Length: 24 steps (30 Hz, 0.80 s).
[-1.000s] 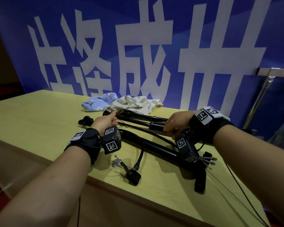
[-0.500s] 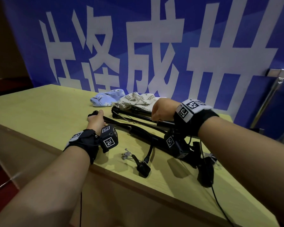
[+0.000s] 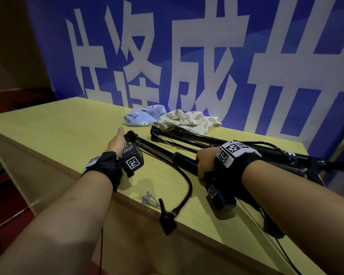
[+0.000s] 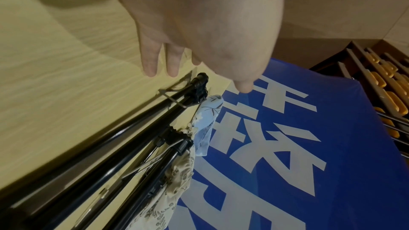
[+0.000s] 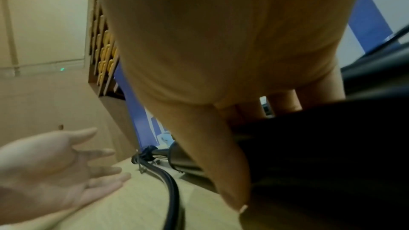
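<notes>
Tripod pole [image 3: 155,148]: left hand [image 3: 117,141] now off, open.

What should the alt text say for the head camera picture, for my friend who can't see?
A person's right hand grips the thick tube of a folded black stand lying on a yellow table, while the left hand is open beside its thin end. A blue cloth and a leafy cloth sit behind, near a blue banner with white characters.
</notes>
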Each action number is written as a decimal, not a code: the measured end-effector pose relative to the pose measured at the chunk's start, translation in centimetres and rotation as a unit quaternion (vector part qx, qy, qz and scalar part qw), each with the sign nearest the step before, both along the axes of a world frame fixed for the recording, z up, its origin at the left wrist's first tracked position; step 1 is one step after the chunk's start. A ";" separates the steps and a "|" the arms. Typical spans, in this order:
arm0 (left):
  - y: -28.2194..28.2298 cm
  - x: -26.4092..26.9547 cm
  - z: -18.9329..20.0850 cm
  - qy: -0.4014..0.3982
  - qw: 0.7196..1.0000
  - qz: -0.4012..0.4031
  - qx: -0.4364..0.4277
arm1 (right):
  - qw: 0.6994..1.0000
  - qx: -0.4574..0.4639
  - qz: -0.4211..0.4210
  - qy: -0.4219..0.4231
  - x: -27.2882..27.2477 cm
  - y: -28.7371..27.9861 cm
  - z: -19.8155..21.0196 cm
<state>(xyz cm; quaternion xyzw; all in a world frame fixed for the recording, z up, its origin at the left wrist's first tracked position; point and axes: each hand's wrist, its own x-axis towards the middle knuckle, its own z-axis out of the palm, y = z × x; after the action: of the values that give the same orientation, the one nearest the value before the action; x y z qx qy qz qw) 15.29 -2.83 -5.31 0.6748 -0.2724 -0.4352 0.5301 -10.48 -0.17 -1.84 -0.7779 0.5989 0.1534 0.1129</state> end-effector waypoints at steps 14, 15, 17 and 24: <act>2.3 -1.6 4.0 -0.035 0.984 0.109 -0.139 | 0.989 -0.107 -0.016 -0.104 -1.4 1.1 3.0; 2.6 -1.7 4.3 -0.033 0.983 0.108 -0.147 | 0.985 -0.120 -0.020 -0.122 -1.8 1.4 3.3; 2.8 -1.5 4.6 0.004 0.983 0.094 -0.161 | 0.977 -0.146 -0.030 -0.153 -2.6 1.7 3.6; 3.2 -2.2 6.3 0.052 0.968 0.076 -0.232 | 0.939 -0.234 -0.050 -0.245 -5.3 2.9 4.4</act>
<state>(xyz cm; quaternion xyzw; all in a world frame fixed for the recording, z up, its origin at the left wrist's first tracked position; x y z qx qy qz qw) 13.10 0.39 0.97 0.5290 -0.2856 -0.3528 0.7170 -15.80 2.71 2.54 -0.7649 0.6098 -0.1925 0.0783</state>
